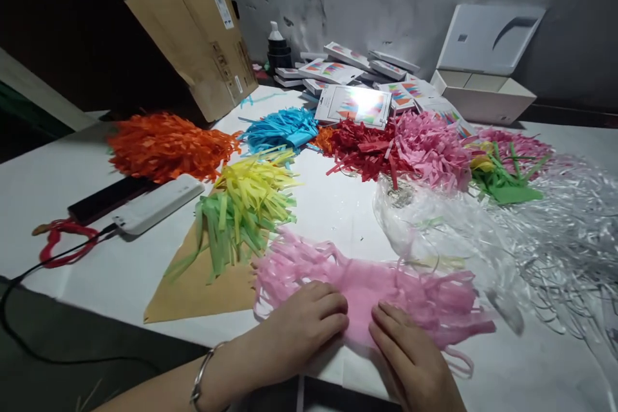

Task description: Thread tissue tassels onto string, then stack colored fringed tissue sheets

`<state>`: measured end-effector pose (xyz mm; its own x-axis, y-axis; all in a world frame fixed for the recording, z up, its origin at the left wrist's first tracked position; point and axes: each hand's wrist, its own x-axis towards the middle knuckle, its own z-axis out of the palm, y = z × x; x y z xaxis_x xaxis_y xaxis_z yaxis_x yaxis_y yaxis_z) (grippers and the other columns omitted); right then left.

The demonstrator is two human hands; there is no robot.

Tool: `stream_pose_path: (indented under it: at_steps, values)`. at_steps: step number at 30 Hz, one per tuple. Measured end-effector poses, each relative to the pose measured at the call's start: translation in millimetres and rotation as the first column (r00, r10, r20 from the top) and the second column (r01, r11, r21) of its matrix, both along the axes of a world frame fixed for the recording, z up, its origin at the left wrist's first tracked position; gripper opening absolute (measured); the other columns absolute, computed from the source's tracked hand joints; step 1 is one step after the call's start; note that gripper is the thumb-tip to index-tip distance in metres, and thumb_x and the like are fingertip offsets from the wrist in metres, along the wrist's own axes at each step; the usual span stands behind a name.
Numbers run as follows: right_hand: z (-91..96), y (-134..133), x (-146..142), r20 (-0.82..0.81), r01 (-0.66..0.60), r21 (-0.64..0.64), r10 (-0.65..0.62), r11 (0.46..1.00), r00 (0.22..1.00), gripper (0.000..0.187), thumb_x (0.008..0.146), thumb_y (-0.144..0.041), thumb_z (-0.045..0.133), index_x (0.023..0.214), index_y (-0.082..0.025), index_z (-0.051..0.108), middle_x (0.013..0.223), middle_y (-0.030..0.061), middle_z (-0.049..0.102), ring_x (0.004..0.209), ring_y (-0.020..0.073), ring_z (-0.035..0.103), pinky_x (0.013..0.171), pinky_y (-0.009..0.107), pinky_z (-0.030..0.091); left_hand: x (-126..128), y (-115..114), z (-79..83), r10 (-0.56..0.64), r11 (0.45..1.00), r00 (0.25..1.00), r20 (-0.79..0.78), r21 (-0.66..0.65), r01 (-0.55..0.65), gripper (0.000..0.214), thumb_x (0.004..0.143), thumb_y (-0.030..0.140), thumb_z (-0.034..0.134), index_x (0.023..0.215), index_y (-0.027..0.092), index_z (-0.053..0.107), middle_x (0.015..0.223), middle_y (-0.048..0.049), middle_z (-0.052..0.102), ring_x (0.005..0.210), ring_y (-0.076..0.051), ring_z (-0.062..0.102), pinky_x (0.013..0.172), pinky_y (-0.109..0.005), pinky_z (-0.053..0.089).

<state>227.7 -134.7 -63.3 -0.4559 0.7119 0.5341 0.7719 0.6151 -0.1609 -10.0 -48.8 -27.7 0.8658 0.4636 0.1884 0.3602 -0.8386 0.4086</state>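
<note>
A pink fringed tissue paper sheet (360, 283) lies across the near edge of the table, its cut strips spreading to both sides of a plain middle band. My left hand (309, 322), with a silver bangle on the wrist, has its curled fingers on the sheet left of that band. Opposite it, my right hand (403, 347) presses close-set fingers on the band's right side. Both thumbs are hidden beneath the hands. Yellow tissue fringe (255, 183) and green tissue fringe (229, 225) rest on a brown paper sheet (203, 290) to the left.
Orange (167, 145), blue (282, 129) and red tissue tassels (367, 145) lie farther back. Clear plastic (458, 238) and silvery strands (570, 232) cover the right. A white power bank (159, 206), a cardboard box (193, 38), flat packets (355, 105) and an open white box (483, 93) stand around.
</note>
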Motion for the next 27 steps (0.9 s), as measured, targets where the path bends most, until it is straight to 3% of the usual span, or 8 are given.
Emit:
stream_pose_path:
  at_steps: [6,10,16,18,20,21,23,27]
  values:
    - [9.3,-3.8,9.2,-0.055,0.005,-0.030,-0.007,1.000,0.998,0.022,0.097,-0.019,0.058,0.113,-0.015,0.072,0.112,0.0087,0.076,0.109,0.0250,0.072,0.094,0.035,0.061,-14.0,0.0,9.3,0.017,0.990,0.996,0.082,-0.143,-0.006,0.014,0.096,0.022,0.058,0.109,0.019,0.063,0.111,-0.0095,0.068,0.104,-0.025,0.060,0.095,-0.038,0.047]
    - [18.3,3.3,3.1,-0.025,0.019,-0.011,-0.019,1.000,1.000,0.019,0.095,-0.016,0.060,0.108,-0.014,0.073,0.103,0.0090,0.078,0.101,0.0256,0.074,0.090,0.038,0.061,-11.8,-0.5,12.4,0.065,0.986,0.994,0.091,-0.162,-0.050,0.016,0.095,0.023,0.058,0.110,0.020,0.063,0.110,-0.0088,0.068,0.102,-0.024,0.061,0.095,-0.037,0.049]
    - [18.9,4.2,1.0,-0.023,0.005,0.003,-0.005,1.000,1.000,0.026,0.093,-0.005,0.052,0.109,-0.013,0.071,0.103,0.0093,0.077,0.100,0.0233,0.073,0.090,0.039,0.058,-18.1,7.1,17.8,0.157,0.985,0.986,0.054,-0.078,-0.153,0.013,0.094,0.019,0.057,0.083,0.021,0.065,0.106,-0.0063,0.071,0.098,-0.024,0.061,0.093,-0.041,0.045]
    - [19.3,4.0,-0.7,-0.093,0.037,-0.007,-0.038,0.999,0.995,0.025,0.092,-0.004,0.052,0.106,-0.013,0.070,0.100,0.0094,0.077,0.095,0.0225,0.073,0.088,0.038,0.057,-17.8,6.8,24.7,0.194,0.981,0.979,0.059,-0.032,-0.192,0.006,0.092,0.024,0.062,0.093,0.021,0.066,0.113,-0.0081,0.070,0.104,-0.027,0.060,0.098,-0.046,0.042]
    - [21.0,3.5,-2.1,-0.171,0.066,-0.042,-0.072,0.997,0.983,0.023,0.093,-0.005,0.051,0.105,-0.014,0.069,0.098,0.0094,0.076,0.092,0.0212,0.072,0.086,0.036,0.057,-12.5,3.5,28.7,0.187,0.982,0.981,0.052,0.016,-0.188,0.029,0.091,0.031,0.066,0.116,0.018,0.063,0.124,-0.0122,0.067,0.115,-0.031,0.056,0.105,-0.051,0.037]
    - [22.3,3.1,-2.3,-0.207,0.073,-0.066,-0.085,0.995,0.975,0.022,0.094,-0.006,0.051,0.104,-0.014,0.068,0.097,0.0091,0.075,0.092,0.0203,0.072,0.085,0.035,0.057,-8.3,1.1,28.3,0.167,0.985,0.985,0.046,0.036,-0.169,0.038,0.090,0.032,0.066,0.124,0.017,0.059,0.128,-0.0135,0.065,0.119,-0.032,0.054,0.108,-0.052,0.035]
    - [24.9,2.3,-2.0,-0.248,0.075,-0.106,-0.100,0.991,0.964,0.020,0.095,-0.007,0.052,0.104,-0.015,0.067,0.099,0.0090,0.075,0.095,0.0191,0.070,0.087,0.032,0.056,1.0,-3.6,21.6,0.101,0.992,0.994,0.040,0.066,-0.104,0.035,0.092,0.025,0.064,0.125,0.019,0.058,0.125,-0.0120,0.066,0.117,-0.030,0.056,0.111,-0.052,0.033]
    - [27.1,4.5,-4.6,-0.108,0.004,-0.045,-0.009,0.999,0.994,0.028,0.092,-0.005,0.053,0.117,-0.011,0.066,0.114,0.0099,0.074,0.118,0.0229,0.065,0.109,0.039,0.043,11.0,-8.0,-2.4,0.045,0.997,0.997,0.057,0.064,-0.049,0.017,0.091,0.009,0.056,0.099,0.022,0.064,0.102,-0.0062,0.071,0.099,-0.022,0.062,0.110,-0.047,0.036]
